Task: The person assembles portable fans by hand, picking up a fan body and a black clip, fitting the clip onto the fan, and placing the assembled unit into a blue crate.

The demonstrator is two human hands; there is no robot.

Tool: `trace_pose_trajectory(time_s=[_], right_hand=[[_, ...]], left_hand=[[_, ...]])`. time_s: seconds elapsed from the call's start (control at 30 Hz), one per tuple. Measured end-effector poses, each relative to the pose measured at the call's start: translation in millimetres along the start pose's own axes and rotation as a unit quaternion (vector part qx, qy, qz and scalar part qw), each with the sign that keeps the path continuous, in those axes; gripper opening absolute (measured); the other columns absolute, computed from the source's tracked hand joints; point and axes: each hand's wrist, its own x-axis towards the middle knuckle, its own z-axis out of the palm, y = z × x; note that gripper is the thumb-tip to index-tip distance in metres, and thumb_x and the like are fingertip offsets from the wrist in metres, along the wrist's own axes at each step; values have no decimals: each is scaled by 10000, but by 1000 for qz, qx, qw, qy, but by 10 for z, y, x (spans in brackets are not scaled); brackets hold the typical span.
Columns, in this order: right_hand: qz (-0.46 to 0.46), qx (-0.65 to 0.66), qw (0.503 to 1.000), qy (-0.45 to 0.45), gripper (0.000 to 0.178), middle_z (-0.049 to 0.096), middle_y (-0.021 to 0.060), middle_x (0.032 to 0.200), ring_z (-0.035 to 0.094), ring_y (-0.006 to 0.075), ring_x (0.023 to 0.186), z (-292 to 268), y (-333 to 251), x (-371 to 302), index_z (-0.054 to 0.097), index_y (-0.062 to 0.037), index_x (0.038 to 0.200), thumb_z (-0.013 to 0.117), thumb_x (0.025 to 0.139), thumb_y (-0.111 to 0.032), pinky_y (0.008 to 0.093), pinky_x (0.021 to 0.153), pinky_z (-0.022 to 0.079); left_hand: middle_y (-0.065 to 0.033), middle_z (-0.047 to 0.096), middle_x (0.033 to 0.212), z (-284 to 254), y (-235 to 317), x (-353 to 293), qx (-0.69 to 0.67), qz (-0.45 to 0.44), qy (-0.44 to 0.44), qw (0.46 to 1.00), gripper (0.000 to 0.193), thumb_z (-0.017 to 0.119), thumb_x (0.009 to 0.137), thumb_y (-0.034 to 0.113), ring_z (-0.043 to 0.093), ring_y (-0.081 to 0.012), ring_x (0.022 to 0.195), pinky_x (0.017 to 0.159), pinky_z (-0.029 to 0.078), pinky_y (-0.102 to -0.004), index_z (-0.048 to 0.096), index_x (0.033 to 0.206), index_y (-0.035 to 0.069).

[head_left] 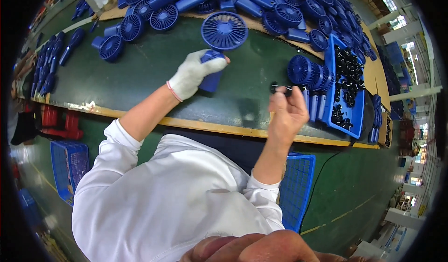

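My left hand [192, 73], in a white glove with bare fingertips, is closed round the handle of a blue handheld fan [224, 30]. The fan's round slatted head points away from me above the green tabletop. Bare and raised over the table's near right side, my right hand [288, 109] pinches a small black plastic part [281, 89] between thumb and fingers. Its exact shape is partly covered by the fingertips. Just right of that hand, several blue fans [300, 69] stand in a row with handles toward me. Beside them sits a blue bin [358, 122] holding many small black parts [347, 70].
A large heap of blue fan bodies [275, 14] covers the table's far side on cardboard. Loose fans [111, 48] lie at the left, with more lined up [46, 63] at the far left. Blue crates [298, 187] stand below the table's wooden edge [210, 125]. A cable hangs at right.
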Motion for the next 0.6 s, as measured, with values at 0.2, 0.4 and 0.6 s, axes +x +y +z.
trace_pose_trajectory(time_s=[0.2, 0.4, 0.6], right_hand=[[81, 165, 980, -71, 267, 564, 120, 1030, 667, 211, 771, 570, 184, -303, 600, 105, 1068, 666, 810, 87, 266, 566, 563], [105, 130, 984, -63, 79, 533, 96, 1017, 546, 117, 621, 551, 372, -279, 641, 89, 919, 640, 864, 32, 222, 473, 460], [130, 79, 986, -72, 314, 595, 88, 1024, 581, 141, 854, 433, 494, -231, 625, 54, 997, 497, 996, -233, 271, 693, 489]], left_hand=[[-68, 650, 786, 212, 72, -247, 66, 72, -36, 995, 398, 515, 918, 374, 591, -131, 623, 614, 491, -264, 642, 949, -2], [-137, 653, 679, 267, 137, -200, 338, 119, 3, 934, 403, 678, 727, 441, 653, -285, 631, 584, 498, -348, 671, 753, 39], [-153, 652, 661, 247, 22, -138, 381, 142, 20, 914, 347, 651, 745, 387, 644, -321, 616, 585, 513, -363, 699, 743, 44]])
